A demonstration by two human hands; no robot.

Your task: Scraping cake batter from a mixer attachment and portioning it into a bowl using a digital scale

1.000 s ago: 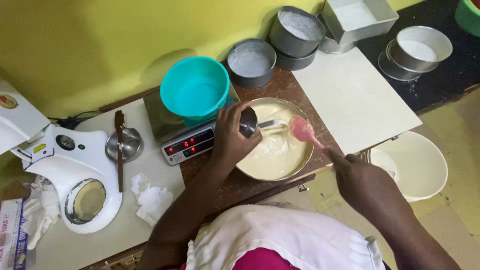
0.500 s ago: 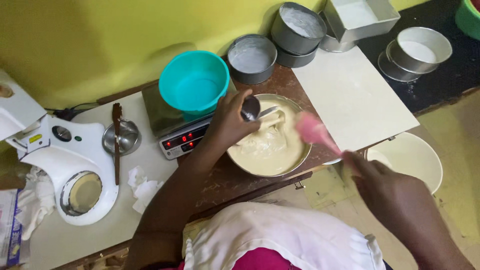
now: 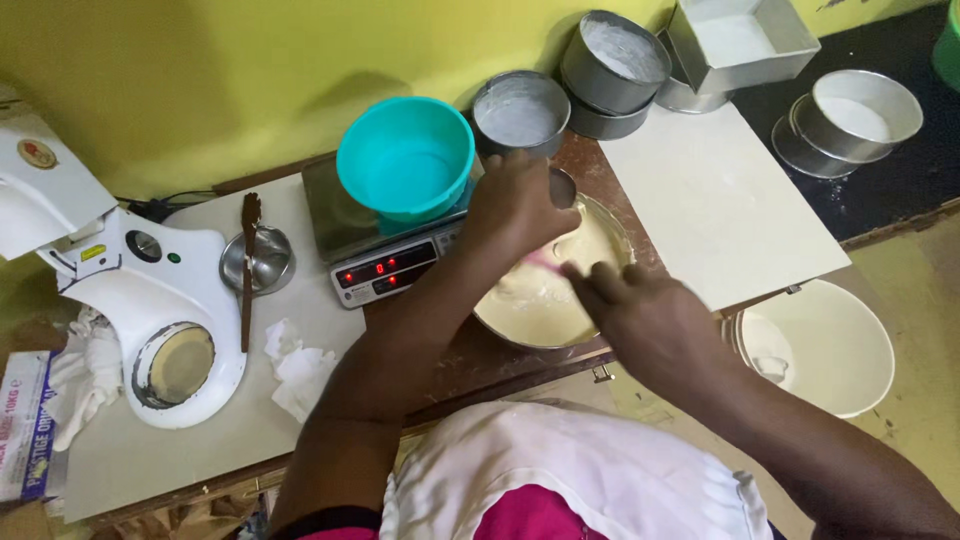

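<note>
i see my left hand (image 3: 515,210) clamped on the far rim of the metal bowl of pale batter (image 3: 545,295), at centre of the table, with the teal bowl (image 3: 405,160) on the kitchen scale (image 3: 385,265) at its ten o'clock. my right hand (image 3: 640,320) is closed around a pink spatula (image 3: 545,262) dipped in the batter. i judge it best to keep the rim pinned and scrape along the wall, folding slowly so nothing slops toward the scale.
</note>
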